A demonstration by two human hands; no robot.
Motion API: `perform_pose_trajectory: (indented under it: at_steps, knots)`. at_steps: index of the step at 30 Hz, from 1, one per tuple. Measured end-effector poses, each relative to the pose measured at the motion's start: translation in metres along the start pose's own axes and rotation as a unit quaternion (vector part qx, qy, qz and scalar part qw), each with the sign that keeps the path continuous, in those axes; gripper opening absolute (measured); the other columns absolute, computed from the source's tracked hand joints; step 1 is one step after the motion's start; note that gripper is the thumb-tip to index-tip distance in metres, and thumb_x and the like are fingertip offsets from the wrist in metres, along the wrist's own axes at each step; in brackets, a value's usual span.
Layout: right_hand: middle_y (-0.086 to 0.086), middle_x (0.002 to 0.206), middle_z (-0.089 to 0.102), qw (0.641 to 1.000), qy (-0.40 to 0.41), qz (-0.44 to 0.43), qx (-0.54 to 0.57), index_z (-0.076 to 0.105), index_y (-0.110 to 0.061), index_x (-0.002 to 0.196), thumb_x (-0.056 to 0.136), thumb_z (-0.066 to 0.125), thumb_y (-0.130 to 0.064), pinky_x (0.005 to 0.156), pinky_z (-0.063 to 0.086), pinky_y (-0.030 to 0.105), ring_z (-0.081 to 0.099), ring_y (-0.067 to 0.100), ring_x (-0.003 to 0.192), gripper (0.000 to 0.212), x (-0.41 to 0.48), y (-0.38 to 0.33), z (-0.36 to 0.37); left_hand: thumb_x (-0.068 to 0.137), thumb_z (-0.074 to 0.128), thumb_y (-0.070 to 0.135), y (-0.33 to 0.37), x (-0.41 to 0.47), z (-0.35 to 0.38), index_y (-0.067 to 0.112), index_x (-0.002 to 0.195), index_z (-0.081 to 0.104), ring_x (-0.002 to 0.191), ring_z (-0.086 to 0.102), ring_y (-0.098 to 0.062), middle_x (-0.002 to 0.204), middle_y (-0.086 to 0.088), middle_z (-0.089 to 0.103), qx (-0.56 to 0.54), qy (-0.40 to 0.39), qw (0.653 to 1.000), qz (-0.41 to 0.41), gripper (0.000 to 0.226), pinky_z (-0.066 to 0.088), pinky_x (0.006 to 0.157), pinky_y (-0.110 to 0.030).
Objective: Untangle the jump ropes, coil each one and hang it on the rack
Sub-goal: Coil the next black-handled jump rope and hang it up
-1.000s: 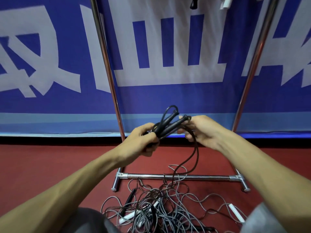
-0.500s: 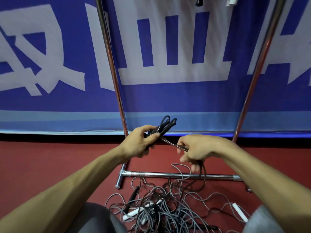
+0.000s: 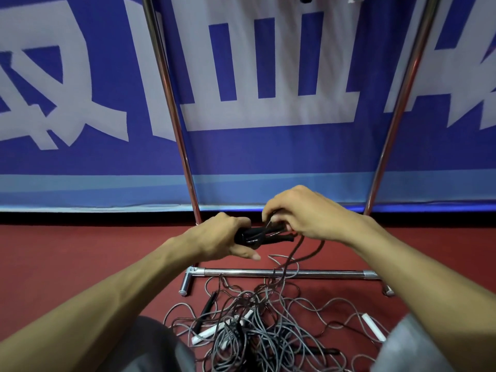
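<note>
Over the tangled ropes [image 3: 257,326] at 6 o'clock, the left hand [image 3: 214,238] curls tight round the black handles [image 3: 265,235]. The right hand [image 3: 308,214] pinches their cord [image 3: 295,248] beside them, near the metal rack [image 3: 322,273].

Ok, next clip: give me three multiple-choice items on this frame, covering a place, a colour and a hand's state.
1. The tangled pile lies: A on a table; B on the floor by the bottom bar; C over the top rail.
2. The handles in the left hand are: A white; B black; C red.
3. The right hand: A lies flat; B grips a pole; C pinches the cord.
Key: B, the pile spreads over red floor; B, the handles are dark; C, fingertips curl on the cord.
</note>
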State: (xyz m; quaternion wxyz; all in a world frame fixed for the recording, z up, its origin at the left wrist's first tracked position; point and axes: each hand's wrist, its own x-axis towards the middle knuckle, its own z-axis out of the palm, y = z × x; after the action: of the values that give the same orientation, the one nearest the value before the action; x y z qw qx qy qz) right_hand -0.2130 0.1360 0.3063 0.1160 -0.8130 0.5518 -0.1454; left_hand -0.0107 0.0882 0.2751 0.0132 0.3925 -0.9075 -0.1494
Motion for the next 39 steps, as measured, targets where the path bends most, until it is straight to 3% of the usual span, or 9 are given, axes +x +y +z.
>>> perform_pose_trajectory:
  at_steps: [5, 9, 15, 20, 25, 28, 31, 35, 39]
  knots:
    - [-0.011, 0.080, 0.069, 0.994, 0.083, 0.049, 0.056, 0.070, -0.028, 0.083, 0.077, 0.078, -0.033, 0.073, 0.051, 0.033, 0.062, 0.013, 0.080, 0.011, 0.004, 0.010, 0.002, 0.081, 0.074, 0.045, 0.015, -0.007, 0.000, 0.025, 0.074, 0.044, 0.058, 0.044, -0.014, 0.061, 0.004, 0.048, -0.003, 0.027, 0.995, 0.091, 0.037, 0.034, 0.053, -0.024]
    - [-0.009, 0.066, 0.068, 0.985, 0.071, 0.105, 0.117, 0.074, -0.024, 0.072, 0.069, 0.083, -0.040, 0.062, 0.045, 0.019, 0.057, 0.002, 0.064, 0.019, 0.005, 0.023, 0.000, 0.084, 0.070, 0.027, 0.021, -0.014, -0.001, 0.039, 0.070, 0.040, 0.056, 0.042, -0.010, 0.057, 0.008, 0.043, -0.081, 0.047, 0.987, 0.130, 0.036, 0.030, 0.053, -0.016]
    - [0.002, 0.059, 0.061, 0.932, 0.044, 0.138, 0.332, 0.071, -0.015, 0.062, 0.089, 0.063, -0.004, 0.059, 0.041, 0.027, 0.051, 0.013, 0.058, 0.030, 0.003, 0.029, 0.003, 0.094, 0.057, 0.012, 0.023, -0.017, -0.012, 0.024, 0.075, 0.052, 0.052, 0.039, -0.014, 0.063, 0.003, 0.046, -0.337, 0.067, 0.938, 0.041, 0.023, 0.030, 0.046, -0.022]
    - [0.003, 0.079, 0.073, 0.928, -0.023, 0.141, 0.343, 0.073, -0.017, 0.083, 0.100, 0.042, -0.045, 0.072, 0.046, 0.024, 0.063, 0.012, 0.073, 0.045, 0.007, 0.010, 0.010, 0.096, 0.043, 0.004, 0.025, -0.013, -0.019, 0.012, 0.084, 0.048, 0.047, 0.036, -0.017, 0.064, -0.008, 0.047, -0.450, 0.133, 0.883, -0.023, 0.016, 0.022, 0.045, -0.023]
    - [0.008, 0.078, 0.064, 0.915, -0.148, 0.125, 0.354, 0.056, -0.007, 0.109, 0.102, 0.047, -0.026, 0.063, 0.054, 0.026, 0.062, 0.017, 0.064, 0.023, 0.005, 0.000, 0.023, 0.095, 0.048, 0.010, 0.002, -0.003, -0.016, 0.016, 0.112, 0.047, 0.042, 0.038, -0.015, 0.067, -0.011, 0.052, -0.485, 0.215, 0.839, -0.124, 0.018, 0.026, 0.043, -0.021]
    - [0.008, 0.068, 0.058, 0.926, -0.181, 0.140, 0.300, 0.047, -0.004, 0.115, 0.102, 0.047, -0.016, 0.056, 0.055, 0.028, 0.064, 0.020, 0.057, 0.018, 0.006, 0.001, 0.025, 0.094, 0.050, 0.009, -0.014, -0.002, -0.010, 0.025, 0.126, 0.047, 0.043, 0.039, -0.014, 0.064, -0.008, 0.052, -0.441, 0.193, 0.866, -0.135, 0.036, 0.029, 0.041, -0.021]
    - [0.002, 0.067, 0.057, 0.957, -0.214, 0.124, 0.153, 0.044, -0.013, 0.112, 0.101, 0.044, -0.013, 0.056, 0.054, 0.034, 0.065, 0.022, 0.057, 0.011, 0.005, 0.002, 0.024, 0.091, 0.053, 0.010, -0.021, -0.004, -0.005, 0.028, 0.117, 0.054, 0.047, 0.038, -0.015, 0.064, -0.004, 0.050, -0.382, 0.178, 0.898, -0.129, 0.032, 0.032, 0.042, -0.023]
    - [-0.015, 0.065, 0.044, 0.985, -0.166, 0.046, 0.001, 0.052, -0.013, 0.110, 0.098, 0.045, -0.007, 0.061, 0.048, 0.033, 0.051, -0.001, 0.049, 0.015, 0.005, 0.002, 0.023, 0.089, 0.060, 0.016, -0.029, -0.001, -0.002, 0.021, 0.106, 0.053, 0.050, 0.043, -0.015, 0.066, -0.001, 0.057, -0.250, 0.193, 0.940, -0.129, 0.020, 0.035, 0.043, -0.018]
    - [-0.015, 0.065, 0.040, 0.992, -0.084, -0.044, -0.086, 0.041, -0.025, 0.074, 0.093, 0.047, -0.001, 0.062, 0.045, 0.031, 0.047, -0.005, 0.058, 0.031, 0.001, -0.015, 0.018, 0.084, 0.065, 0.018, -0.035, 0.002, 0.002, 0.012, 0.101, 0.051, 0.063, 0.051, -0.024, 0.074, -0.004, 0.060, -0.082, 0.156, 0.976, -0.125, 0.023, 0.034, 0.049, -0.022]
